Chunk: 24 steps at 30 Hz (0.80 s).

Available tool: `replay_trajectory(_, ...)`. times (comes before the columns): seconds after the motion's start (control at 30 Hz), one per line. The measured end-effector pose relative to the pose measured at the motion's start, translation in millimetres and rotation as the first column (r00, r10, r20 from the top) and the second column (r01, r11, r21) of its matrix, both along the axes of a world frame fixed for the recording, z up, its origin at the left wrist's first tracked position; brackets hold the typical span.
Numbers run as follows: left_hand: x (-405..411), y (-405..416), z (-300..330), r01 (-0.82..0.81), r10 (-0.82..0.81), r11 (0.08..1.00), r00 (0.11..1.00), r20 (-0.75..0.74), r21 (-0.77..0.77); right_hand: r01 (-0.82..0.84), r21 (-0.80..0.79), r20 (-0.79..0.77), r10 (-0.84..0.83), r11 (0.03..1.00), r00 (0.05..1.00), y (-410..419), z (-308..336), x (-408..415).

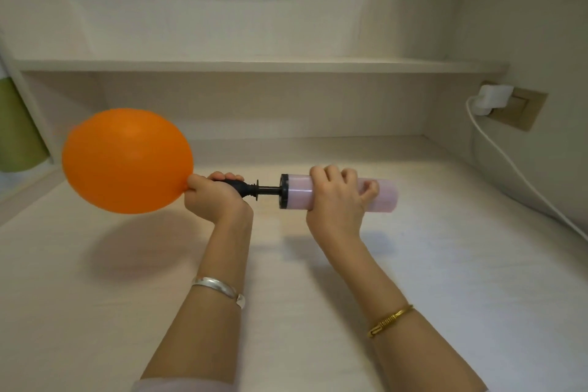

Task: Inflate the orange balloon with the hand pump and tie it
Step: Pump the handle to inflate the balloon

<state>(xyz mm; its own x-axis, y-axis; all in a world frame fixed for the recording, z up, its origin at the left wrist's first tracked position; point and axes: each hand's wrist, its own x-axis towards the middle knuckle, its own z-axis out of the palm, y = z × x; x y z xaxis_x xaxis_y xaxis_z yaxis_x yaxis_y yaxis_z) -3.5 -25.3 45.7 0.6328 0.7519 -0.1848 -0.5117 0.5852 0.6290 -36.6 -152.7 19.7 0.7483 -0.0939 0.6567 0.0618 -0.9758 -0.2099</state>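
Observation:
The orange balloon is inflated to a rounded oval and hangs in the air at the left, above the desk. Its neck sits over the black nozzle of the hand pump, pinched there by my left hand. The hand pump lies level, with a pale pink barrel and a black rod showing between nozzle and barrel. My right hand is wrapped around the pink barrel. The balloon's neck is hidden under my left fingers.
A pale wooden desk lies below my arms, with a shelf along the back wall. A white charger sits in a wall socket at the right, and its cable trails down to the desk. A green object stands at the far left.

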Motion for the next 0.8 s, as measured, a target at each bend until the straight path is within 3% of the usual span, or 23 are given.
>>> replay_trajectory(0.13, 0, 3, -2, 0.008, -0.008, 0.999, 1.0, 0.003, -0.033, -0.032, -0.026, 0.015, 0.032, 0.999, 0.999, -6, 3, -1)
replay_trajectory(0.4, 4, 32, -2, -0.015, 0.012, 0.994, 0.999, -0.033, -0.11, 0.099, 0.017, 0.061, -0.1, 0.995, 0.993, -56, 13, -1)
replay_trajectory(0.8, -1, 0, -3, 0.039, -0.039, 0.999, 0.999, -0.014, -0.012, -0.005, -0.025, 0.017, 0.006, 1.0, 1.0, 11, -1, -6)
